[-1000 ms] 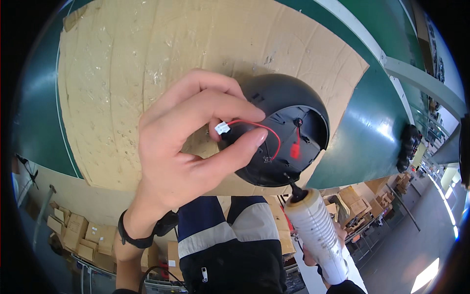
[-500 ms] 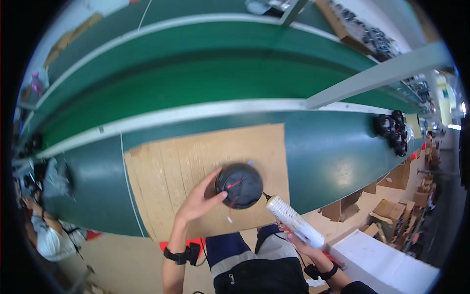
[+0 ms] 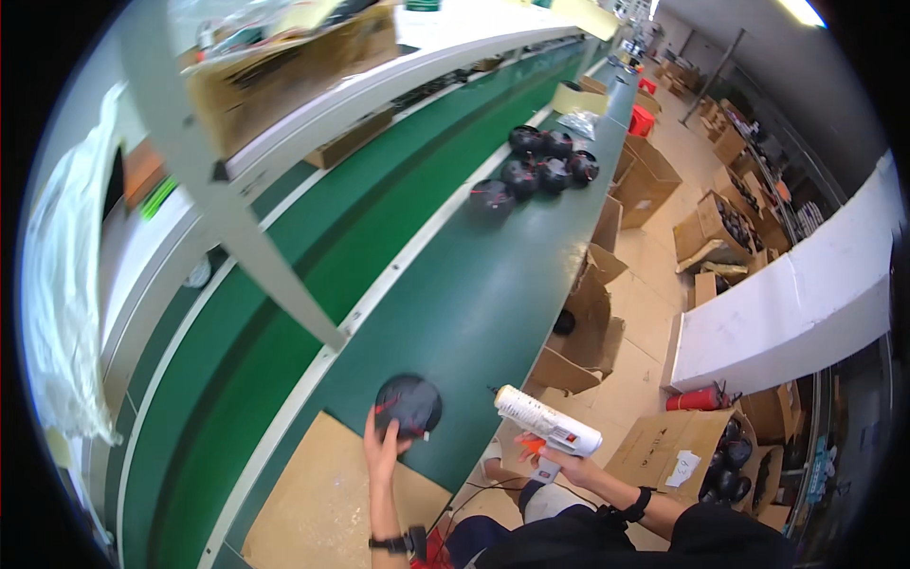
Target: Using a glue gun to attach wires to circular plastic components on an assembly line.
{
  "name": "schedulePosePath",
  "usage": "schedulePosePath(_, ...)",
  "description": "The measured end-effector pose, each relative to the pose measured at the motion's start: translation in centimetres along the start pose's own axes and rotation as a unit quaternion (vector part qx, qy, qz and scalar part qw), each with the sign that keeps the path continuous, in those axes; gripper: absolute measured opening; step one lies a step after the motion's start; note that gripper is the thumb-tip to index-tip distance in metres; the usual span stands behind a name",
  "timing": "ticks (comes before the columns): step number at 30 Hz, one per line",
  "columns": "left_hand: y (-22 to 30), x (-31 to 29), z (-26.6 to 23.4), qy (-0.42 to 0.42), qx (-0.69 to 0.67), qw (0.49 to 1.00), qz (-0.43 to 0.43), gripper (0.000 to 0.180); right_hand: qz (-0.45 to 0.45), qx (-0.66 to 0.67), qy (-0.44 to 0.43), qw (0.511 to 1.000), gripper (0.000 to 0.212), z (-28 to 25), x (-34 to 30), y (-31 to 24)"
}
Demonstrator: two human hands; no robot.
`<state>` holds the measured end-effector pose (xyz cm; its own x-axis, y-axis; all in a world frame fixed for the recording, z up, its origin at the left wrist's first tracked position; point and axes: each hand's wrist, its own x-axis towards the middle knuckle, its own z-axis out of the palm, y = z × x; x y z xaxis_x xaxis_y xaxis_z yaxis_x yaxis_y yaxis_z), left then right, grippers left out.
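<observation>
A black round housing (image 3: 409,403) with short red wires is over the green tabletop, just beyond the cardboard sheet (image 3: 313,503). My left hand (image 3: 382,457) grips its near left edge, fingers on the rim and side. In my right hand (image 3: 571,467) is a white glue gun (image 3: 545,420) with a ribbed barrel, an orange trigger and a dark nozzle. Its nozzle points left toward the housing, with a gap between them. My right fingers are wrapped round the handle, beyond the table's right edge.
Several similar black housings (image 3: 531,171) stand grouped farther along the green table (image 3: 474,284). A slanted grey post (image 3: 256,251) rises at the left. Open cardboard boxes (image 3: 592,322) line the table's right side. A red fire extinguisher (image 3: 701,398) lies by the white panel.
The view has swung to the right along the table. The black housing has moved off the cardboard onto the green tabletop side with my left hand. The glue gun stays in my right hand.
</observation>
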<state>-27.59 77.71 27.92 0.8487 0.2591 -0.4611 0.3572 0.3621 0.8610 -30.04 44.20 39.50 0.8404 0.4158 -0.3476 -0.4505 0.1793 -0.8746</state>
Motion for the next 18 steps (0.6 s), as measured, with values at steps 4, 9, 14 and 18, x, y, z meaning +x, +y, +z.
schedulePosePath(4,0.9,9.2,11.3,-0.093,-0.036,0.994,0.045,0.078,-0.042,-0.016,0.101,0.994,0.041,-4.3,-1.4,-1.5)
schedulePosePath(9,0.0,11.1,19.9,-0.075,0.112,0.974,0.183,0.053,-0.080,-0.048,0.180,0.979,0.042,-8.6,-2.0,-3.7)
schedulePosePath(14,2.8,-0.5,6.9,-0.035,0.167,0.971,0.164,0.034,-0.044,-0.145,0.049,0.987,0.031,-8.7,2.7,-3.0)
schedulePosePath(18,-2.0,-11.8,-9.2,0.236,0.154,0.944,0.171,0.028,-0.056,-0.320,-0.093,0.941,0.027,-6.5,7.3,0.4)
